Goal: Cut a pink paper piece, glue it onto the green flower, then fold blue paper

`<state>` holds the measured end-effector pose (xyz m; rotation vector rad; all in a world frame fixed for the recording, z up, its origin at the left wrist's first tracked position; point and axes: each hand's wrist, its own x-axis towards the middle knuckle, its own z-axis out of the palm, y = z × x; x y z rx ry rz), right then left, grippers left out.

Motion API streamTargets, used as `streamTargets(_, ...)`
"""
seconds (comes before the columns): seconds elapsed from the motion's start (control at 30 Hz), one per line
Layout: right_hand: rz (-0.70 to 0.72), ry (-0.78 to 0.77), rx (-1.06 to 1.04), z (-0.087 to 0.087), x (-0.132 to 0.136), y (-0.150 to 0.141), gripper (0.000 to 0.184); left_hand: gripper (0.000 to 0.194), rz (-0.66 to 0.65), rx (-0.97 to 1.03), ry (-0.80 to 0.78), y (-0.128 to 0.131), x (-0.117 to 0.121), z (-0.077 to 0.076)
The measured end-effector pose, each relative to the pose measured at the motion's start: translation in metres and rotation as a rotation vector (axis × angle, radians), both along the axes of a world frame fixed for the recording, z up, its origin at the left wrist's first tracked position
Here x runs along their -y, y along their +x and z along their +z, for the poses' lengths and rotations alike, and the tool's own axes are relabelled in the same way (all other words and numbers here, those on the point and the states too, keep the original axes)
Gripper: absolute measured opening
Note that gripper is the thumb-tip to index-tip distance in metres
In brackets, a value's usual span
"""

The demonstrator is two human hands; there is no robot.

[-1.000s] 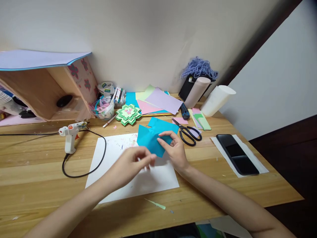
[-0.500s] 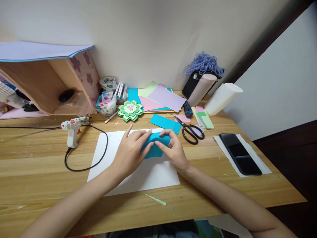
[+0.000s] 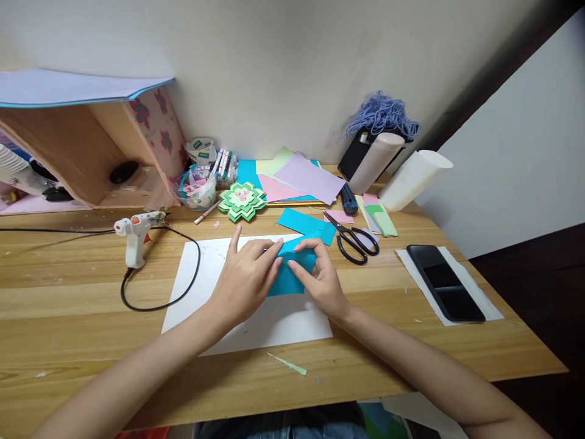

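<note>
A piece of blue paper (image 3: pixel 289 281) is held between my two hands above a white sheet (image 3: pixel 283 326) on the table. My left hand (image 3: pixel 244 277) has its thumb and fingers on the paper's left side, with one finger raised. At the right side my right hand (image 3: pixel 320 277) pinches the paper between thumb and forefinger. Just beyond lies another blue paper strip (image 3: pixel 304 225). Black-handled scissors (image 3: pixel 351 241) rest to the right of it. A layered green paper flower (image 3: pixel 242 201) with a pink centre lies behind my left hand.
On the left stands a white glue gun (image 3: pixel 135 241) with its black cord looping onto the white sheet. A phone (image 3: pixel 444 283) lies at the right. Coloured papers (image 3: pixel 311 177), a tub of scraps (image 3: pixel 196 192) and a white roll (image 3: pixel 414 182) stand along the back.
The blue paper, curved up between my fingers before, now looks flatter and more spread out. My fingers have shifted slightly on it. The whole view has moved a little.
</note>
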<state>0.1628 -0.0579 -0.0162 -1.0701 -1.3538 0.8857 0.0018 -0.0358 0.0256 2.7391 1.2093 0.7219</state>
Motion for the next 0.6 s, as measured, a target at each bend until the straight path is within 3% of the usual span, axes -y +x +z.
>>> streamTargets(0.6, -0.004, -0.013, -0.128, -0.0001, 0.0022, -0.0045, 0.020, 0.029, -0.003, 0.130, -0.054, 0.0011, 0.0038, -0.0022)
